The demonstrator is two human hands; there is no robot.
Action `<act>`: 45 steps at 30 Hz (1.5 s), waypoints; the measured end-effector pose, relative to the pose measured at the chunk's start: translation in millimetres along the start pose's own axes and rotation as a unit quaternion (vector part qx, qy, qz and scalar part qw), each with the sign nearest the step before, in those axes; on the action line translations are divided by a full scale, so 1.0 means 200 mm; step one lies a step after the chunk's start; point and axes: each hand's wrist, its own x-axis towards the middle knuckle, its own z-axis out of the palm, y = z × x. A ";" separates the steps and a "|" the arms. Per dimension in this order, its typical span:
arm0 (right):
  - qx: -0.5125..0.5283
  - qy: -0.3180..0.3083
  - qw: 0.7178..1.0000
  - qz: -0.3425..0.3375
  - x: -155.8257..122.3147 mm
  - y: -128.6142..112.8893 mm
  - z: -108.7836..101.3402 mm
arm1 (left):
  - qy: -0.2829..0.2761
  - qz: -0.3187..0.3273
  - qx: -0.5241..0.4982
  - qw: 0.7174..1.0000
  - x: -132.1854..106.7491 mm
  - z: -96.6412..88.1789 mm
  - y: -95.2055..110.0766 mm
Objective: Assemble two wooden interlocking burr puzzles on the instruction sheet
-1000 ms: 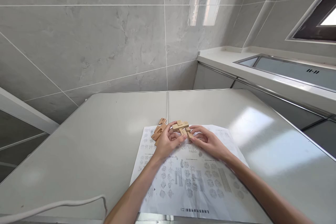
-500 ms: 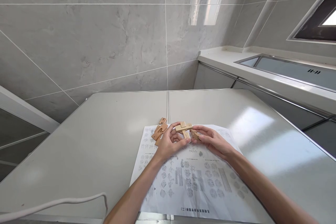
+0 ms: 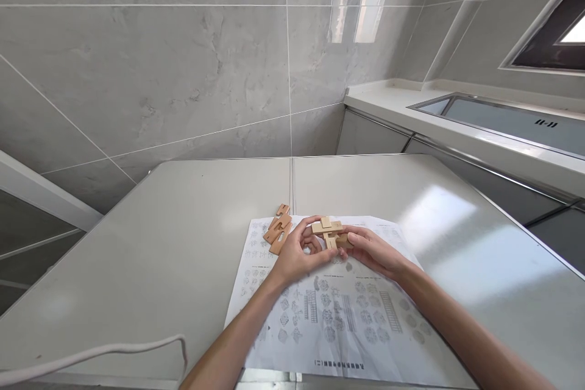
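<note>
Wooden interlocking puzzle (image 3: 328, 233), partly assembled, held just above the printed instruction sheet (image 3: 338, 317) near frame centre, slightly below the middle. Left hand (image 3: 297, 254) pinching the near-left side, thumb up by the top bar, fingers curled under; right hand (image 3: 372, 250) closed on the lower right block, fingertips pressed to the wood. Both hands holding, neither open. Risk, as a judgement: loosely notched bars, not locked, so uneven squeeze or a small twist could slide one piece out and collapse the cross; grip only at the edges, so a slip could drop it onto the paper. Spare wooden pieces (image 3: 278, 230) lying just left of the left hand, half on the sheet's upper left corner, near enough to get knocked by the wrist. Sheet loose on a smooth surface, could shift under the forearms. Pale grey glossy table (image 3: 137, 256) with a seam down the middle, glare patches on the right. White cable (image 3: 91, 356) at lower left. Grey marbled tiled wall (image 3: 159, 73) across the upper frame, white counter with a steel sink (image 3: 503, 116) at upper right, dark window corner at far right.
</note>
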 end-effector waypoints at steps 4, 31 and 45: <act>0.007 -0.024 1.000 0.006 0.00 -0.01 0.01 | -0.030 0.008 0.005 1.000 -0.01 0.00 0.01; 0.022 -0.115 0.993 0.014 -0.02 0.02 -0.04 | -0.133 -0.002 0.047 0.990 0.00 -0.03 0.02; 0.026 -0.124 0.992 -0.005 -0.03 -0.01 -0.01 | -0.162 0.022 0.048 0.985 0.01 -0.03 -0.01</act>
